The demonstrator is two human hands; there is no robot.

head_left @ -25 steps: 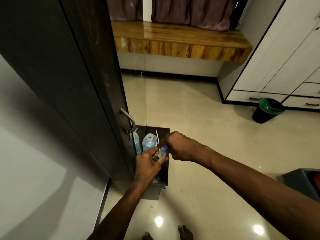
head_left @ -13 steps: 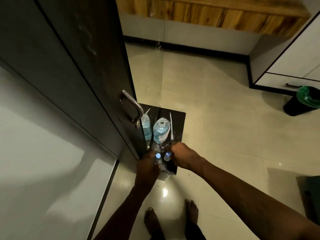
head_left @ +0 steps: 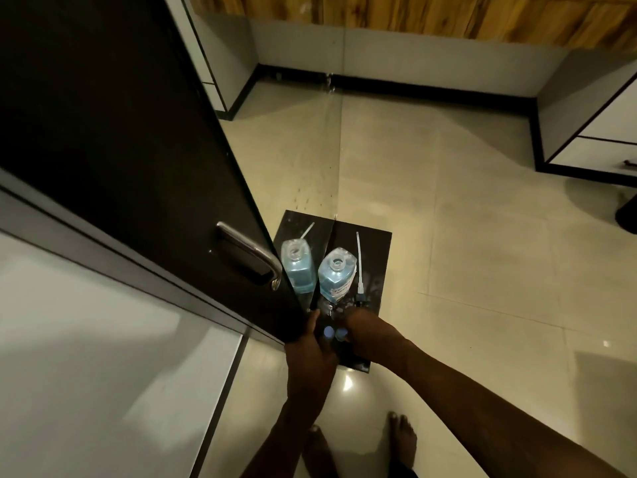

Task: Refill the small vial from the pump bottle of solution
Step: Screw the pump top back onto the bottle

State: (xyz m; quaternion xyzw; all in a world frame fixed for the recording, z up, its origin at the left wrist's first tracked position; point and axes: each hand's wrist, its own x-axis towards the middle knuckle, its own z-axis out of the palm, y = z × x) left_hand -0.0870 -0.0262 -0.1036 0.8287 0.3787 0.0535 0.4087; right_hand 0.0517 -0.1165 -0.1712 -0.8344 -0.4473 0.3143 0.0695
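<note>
A: Hands low over black table (head_left: 377, 246), by dark door (head_left: 138, 132). Left hand (head_left: 312, 353) and right hand (head_left: 370, 334) close together, two small blue caps between them.
B: Vial?
A: Vial (head_left: 328, 333) under left fingers, second one (head_left: 341, 334) at right fingers. Grip blurred, cannot tell if either hand is closed on one.
B: Bottle?
A: Bottle (head_left: 336, 277) upright behind hands, neck uncapped, blue liquid inside. Pump tube (head_left: 359, 263) lies flat just right of it. Bottle's reflection shows in glossy panel on left. Bare feet on floor (head_left: 482, 270).
</note>
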